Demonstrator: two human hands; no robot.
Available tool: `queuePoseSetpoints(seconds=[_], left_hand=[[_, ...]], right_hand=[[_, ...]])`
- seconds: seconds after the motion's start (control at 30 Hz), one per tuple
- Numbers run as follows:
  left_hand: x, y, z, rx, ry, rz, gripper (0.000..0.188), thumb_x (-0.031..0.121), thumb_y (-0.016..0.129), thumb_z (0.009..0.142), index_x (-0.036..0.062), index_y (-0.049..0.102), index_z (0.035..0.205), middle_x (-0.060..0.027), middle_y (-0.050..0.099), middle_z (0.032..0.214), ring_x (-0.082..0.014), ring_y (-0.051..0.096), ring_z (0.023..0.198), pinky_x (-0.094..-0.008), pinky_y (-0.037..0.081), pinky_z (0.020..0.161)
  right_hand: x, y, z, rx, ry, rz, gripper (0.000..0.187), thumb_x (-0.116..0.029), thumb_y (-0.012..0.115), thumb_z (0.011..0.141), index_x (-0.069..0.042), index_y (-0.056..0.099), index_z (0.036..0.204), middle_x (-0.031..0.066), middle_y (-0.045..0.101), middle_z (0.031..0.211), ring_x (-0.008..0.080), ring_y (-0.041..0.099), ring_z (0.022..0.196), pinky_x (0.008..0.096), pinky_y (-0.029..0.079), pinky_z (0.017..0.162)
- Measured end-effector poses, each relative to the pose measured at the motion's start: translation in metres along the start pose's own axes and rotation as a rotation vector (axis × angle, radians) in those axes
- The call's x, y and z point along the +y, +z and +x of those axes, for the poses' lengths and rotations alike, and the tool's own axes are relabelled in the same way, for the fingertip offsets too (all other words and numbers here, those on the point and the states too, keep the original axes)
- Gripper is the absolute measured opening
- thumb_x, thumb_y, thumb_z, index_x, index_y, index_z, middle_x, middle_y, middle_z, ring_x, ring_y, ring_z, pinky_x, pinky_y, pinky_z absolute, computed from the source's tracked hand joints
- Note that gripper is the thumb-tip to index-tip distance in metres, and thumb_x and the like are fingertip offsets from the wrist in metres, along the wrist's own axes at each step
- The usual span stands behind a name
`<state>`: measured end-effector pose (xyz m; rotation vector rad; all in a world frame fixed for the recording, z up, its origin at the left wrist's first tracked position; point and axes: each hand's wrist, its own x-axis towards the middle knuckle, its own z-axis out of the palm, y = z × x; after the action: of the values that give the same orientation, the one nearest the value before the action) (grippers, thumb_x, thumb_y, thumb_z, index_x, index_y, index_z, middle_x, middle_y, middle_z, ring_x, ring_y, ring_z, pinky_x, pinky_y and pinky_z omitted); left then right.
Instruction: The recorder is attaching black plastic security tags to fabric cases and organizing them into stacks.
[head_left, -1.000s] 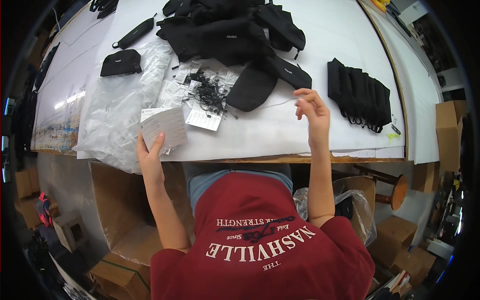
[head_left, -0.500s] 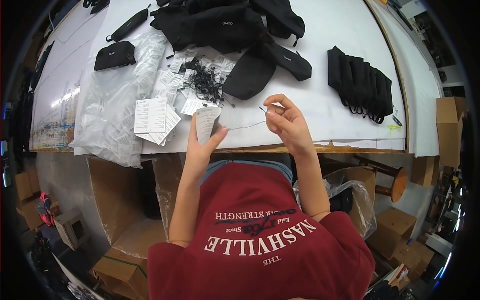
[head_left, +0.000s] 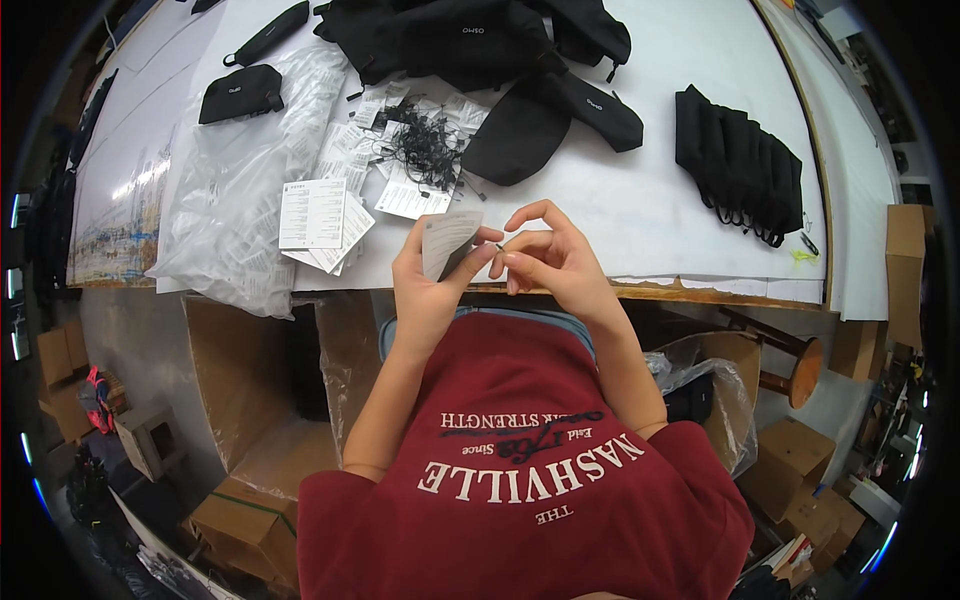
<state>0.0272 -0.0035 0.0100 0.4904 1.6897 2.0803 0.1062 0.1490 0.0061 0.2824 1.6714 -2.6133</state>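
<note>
My left hand [head_left: 430, 297] is closed on a white printed hang tag [head_left: 447, 240], which stands tilted and slightly bent between thumb and fingers. Close beside it, my right hand [head_left: 568, 268] pinches the end of a thin dark string at the left fingertips. Most of the string is hidden by the fingers. Just beyond the hands lies a tangled heap of black tag strings [head_left: 422, 150] on loose white tags. A small stack of printed tags [head_left: 312, 215] sits to the left of my left hand.
Black fabric pouches [head_left: 440, 45] are piled at the far middle, and a row of them [head_left: 740, 165] lies at the right. A clear plastic bag of tags [head_left: 225, 220] droops over the table's near edge, with a small black pouch [head_left: 242, 95] on it. Cardboard boxes [head_left: 245, 380] stand below.
My right hand has moved left and toward me, bringing the string end to my left hand. The string, stretched between the hands before, is now mostly hidden. The view has shifted slightly.
</note>
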Motion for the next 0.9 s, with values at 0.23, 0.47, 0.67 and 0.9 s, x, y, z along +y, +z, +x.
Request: queuePoseSetpoints(seconds=[0.23,0.47,0.67,0.9], left_hand=[[-0.004,0.0,-0.002,0.001,-0.013,-0.005,0.023,-0.002,0.069,0.082,-0.0016,0.055,0.1,-0.0069,0.066,0.087,-0.0112,0.061,0.078,-0.0232,0.049,0.074],[-0.006,-0.001,-0.002,0.086,-0.04,-0.098,0.02,0.013,0.059,0.092,-0.001,0.056,0.106,-0.0087,0.062,0.101,-0.0104,0.057,0.091,-0.0256,0.047,0.082],[-0.008,-0.018,0.008,0.224,-0.358,-0.571,0.033,0.026,0.055,0.095,0.003,0.054,0.118,-0.004,0.059,0.106,-0.0141,0.056,0.098,-0.0293,0.047,0.082],[-0.036,-0.032,0.006,0.024,-0.618,-1.535,0.027,0.019,0.055,0.095,-0.0002,0.053,0.113,-0.008,0.057,0.107,-0.0187,0.055,0.094,-0.0266,0.052,0.079]], right_hand=[[0.006,0.009,0.001,0.051,-0.005,-0.026,0.022,-0.01,0.06,0.091,-0.004,0.045,0.106,0.0026,0.059,0.072,0.0073,0.056,0.065,0.0201,0.043,0.058],[0.01,0.005,0.003,0.181,-0.092,-0.417,0.011,-0.013,0.064,0.087,-0.003,0.06,0.085,-0.0059,0.047,0.06,0.0015,0.036,0.055,0.0201,0.028,0.051],[0.009,-0.002,-0.001,0.23,-0.077,-0.241,0.009,-0.011,0.066,0.085,-0.002,0.063,0.086,-0.0083,0.047,0.062,-0.0009,0.035,0.055,0.0191,0.026,0.05],[-0.003,-0.006,-0.008,0.285,-0.06,-0.12,0.008,-0.01,0.065,0.086,-0.003,0.063,0.087,-0.0088,0.049,0.067,-0.0019,0.037,0.06,0.0175,0.026,0.054]])
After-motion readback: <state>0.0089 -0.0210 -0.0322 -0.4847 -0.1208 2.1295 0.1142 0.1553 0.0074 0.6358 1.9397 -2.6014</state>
